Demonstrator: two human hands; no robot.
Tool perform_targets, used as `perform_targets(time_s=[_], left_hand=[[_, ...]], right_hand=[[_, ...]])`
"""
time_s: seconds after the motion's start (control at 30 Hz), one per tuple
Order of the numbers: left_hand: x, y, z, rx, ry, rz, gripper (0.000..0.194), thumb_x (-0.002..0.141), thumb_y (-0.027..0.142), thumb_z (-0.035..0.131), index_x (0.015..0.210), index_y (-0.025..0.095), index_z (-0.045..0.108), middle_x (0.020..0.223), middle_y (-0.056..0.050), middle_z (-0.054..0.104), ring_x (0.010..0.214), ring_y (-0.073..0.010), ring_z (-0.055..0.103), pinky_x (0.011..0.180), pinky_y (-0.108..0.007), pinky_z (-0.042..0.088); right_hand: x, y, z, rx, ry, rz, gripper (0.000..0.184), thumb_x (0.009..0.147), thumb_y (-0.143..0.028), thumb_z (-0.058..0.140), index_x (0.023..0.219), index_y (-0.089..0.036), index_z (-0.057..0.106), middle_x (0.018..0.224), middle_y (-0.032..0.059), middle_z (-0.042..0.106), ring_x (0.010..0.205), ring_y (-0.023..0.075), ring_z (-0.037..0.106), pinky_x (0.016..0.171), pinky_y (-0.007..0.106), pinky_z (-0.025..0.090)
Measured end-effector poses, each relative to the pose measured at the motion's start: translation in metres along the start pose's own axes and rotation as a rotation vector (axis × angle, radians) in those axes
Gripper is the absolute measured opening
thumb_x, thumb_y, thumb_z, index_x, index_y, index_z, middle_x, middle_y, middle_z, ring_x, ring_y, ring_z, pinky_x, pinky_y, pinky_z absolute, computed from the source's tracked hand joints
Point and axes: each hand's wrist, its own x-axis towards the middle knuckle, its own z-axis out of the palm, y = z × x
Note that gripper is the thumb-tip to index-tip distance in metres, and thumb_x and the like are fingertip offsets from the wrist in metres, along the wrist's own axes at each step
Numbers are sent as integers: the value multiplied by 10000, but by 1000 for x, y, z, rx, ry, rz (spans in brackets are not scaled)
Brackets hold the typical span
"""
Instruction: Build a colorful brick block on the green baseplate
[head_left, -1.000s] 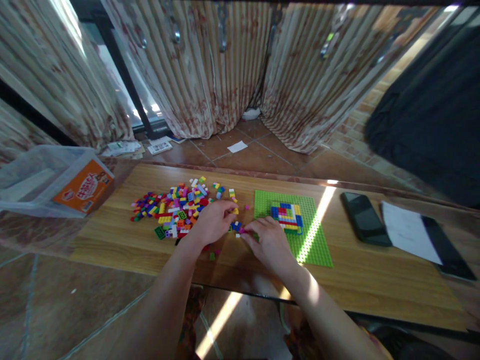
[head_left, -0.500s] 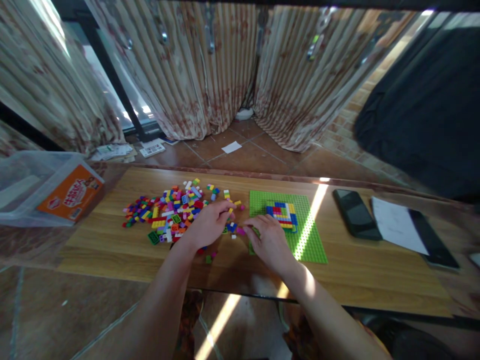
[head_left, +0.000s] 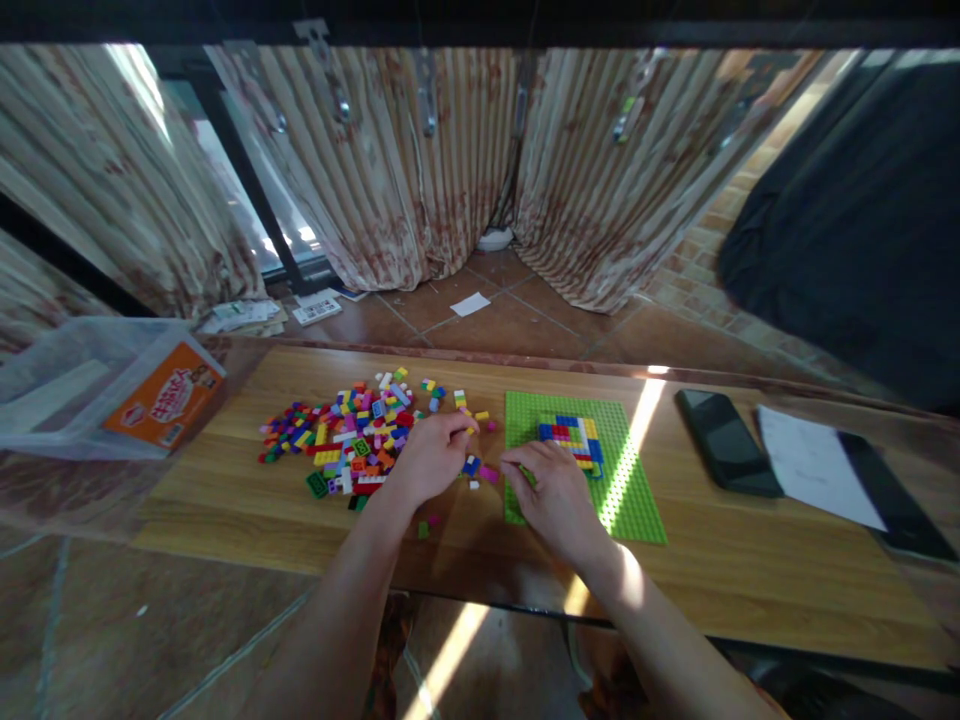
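My left hand (head_left: 433, 458) is closed in a pinch at the right side of the brick pile (head_left: 367, 430), with a small yellow brick (head_left: 471, 431) at its fingertips. Over the left part of the green baseplate (head_left: 637, 510) is my right hand (head_left: 553, 488), thumb and forefinger drawn together; whatever they hold is hidden. Just left of those fingertips lies a pink brick (head_left: 489, 474), beside a blue brick (head_left: 471, 466). A low multicoloured brick build (head_left: 577, 440) sits on the baseplate, partly covered by my right hand.
An orange-labelled clear plastic bin (head_left: 52, 400) stands at the left end of the wooden table (head_left: 247, 520). Right of the baseplate lie a black phone (head_left: 724, 440), a white paper (head_left: 814, 465) and a dark flat device (head_left: 900, 500). A loose green brick (head_left: 424, 529) is near the front edge.
The whole view has shifted, so the table appears slightly lower and further right. My right fingertips have drawn a little away from the pink brick. My left hand keeps its pinch.
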Motion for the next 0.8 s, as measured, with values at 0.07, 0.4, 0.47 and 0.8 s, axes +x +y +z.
perform_targets(time_s=[0.07,0.4,0.47,0.8], left_hand=[[-1,5,2,22,14,-10,304,871,153,427,951,188,719,970,-38,744,888,-188,667,839,-281,488],[-15,21,16,-146,2,51,282,879,167,417,948,173,691,870,-52,712,796,-180,642,751,-284,483],[-17,22,18,-301,-19,46,286,883,178,436,1059,176,661,868,-47,702,772,-165,633,728,-272,483],[-26,16,12,-1119,-190,41,312,859,242,586,1150,148,520,719,-11,616,655,-111,595,654,-238,464]], right_hand=[[0,1,1,2,8,-11,178,931,-248,519,879,-211,685,859,52,689,831,208,582,792,340,409],[2,-2,-3,174,78,68,208,915,-327,530,934,-215,705,912,62,719,857,229,636,807,387,462],[5,-2,-5,324,92,183,237,897,-385,553,983,-227,706,929,64,722,858,224,650,777,373,489],[12,-10,2,1122,-27,419,148,795,-387,687,837,-249,723,686,17,629,634,154,557,579,303,483]])
